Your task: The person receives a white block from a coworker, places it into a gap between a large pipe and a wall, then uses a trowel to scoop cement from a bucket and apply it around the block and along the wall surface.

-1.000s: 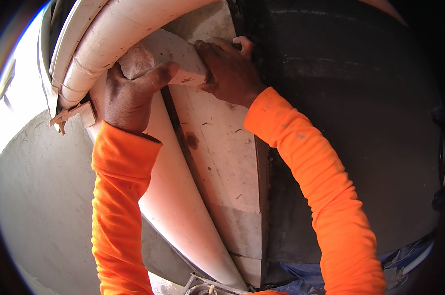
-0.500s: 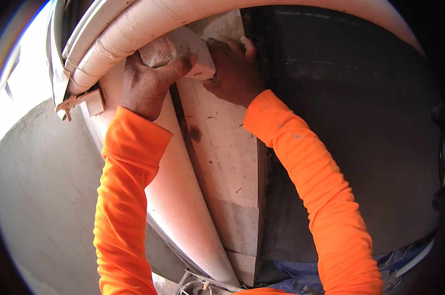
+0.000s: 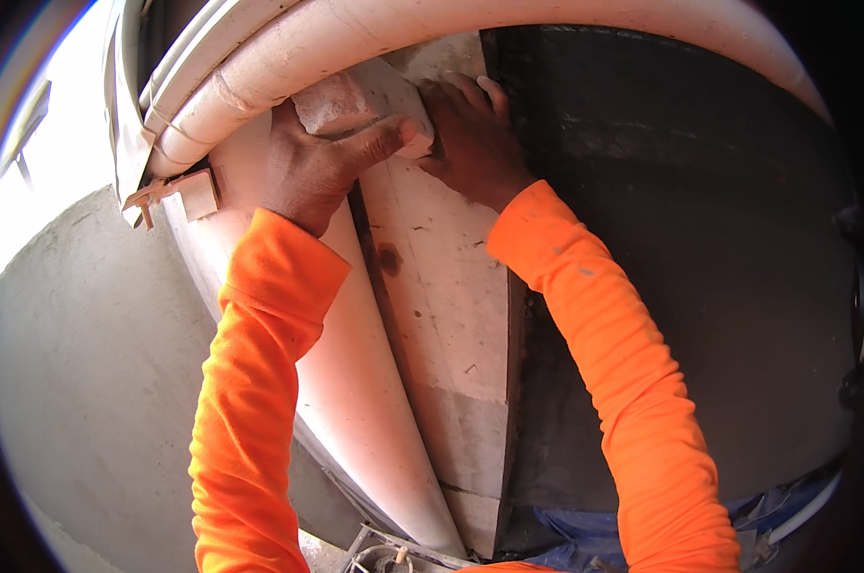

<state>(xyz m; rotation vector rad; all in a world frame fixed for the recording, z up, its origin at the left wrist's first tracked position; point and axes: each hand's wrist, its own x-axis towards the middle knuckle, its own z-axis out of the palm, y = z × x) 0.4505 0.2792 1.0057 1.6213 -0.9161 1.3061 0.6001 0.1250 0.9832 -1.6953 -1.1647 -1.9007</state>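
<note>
A pale, rough-faced block (image 3: pixel 343 105) sits between my hands at the top of a flat, pale board (image 3: pixel 437 315), just beneath a curved white pipe (image 3: pixel 451 21). My left hand (image 3: pixel 313 167) is closed on the block's left side, thumb stretched along its lower face. My right hand (image 3: pixel 480 143) grips the block's right end, some fingertips raised at the board's dark right edge. A thick white vertical pipe (image 3: pixel 370 401) runs beside the board, behind my left sleeve.
A grey rendered wall (image 3: pixel 98 363) curves at left beside a bright opening. A dark surface (image 3: pixel 699 286) fills the right. Thin white conduits and a small bracket (image 3: pixel 198 194) are at upper left. Blue sheeting (image 3: pixel 575 544) and a metal frame (image 3: pixel 375 554) lie along the bottom.
Both hands and the block appear farther right in the picture than a second ago, my left hand more so. The upper pipe and surroundings have shifted in view too. The grip persists.
</note>
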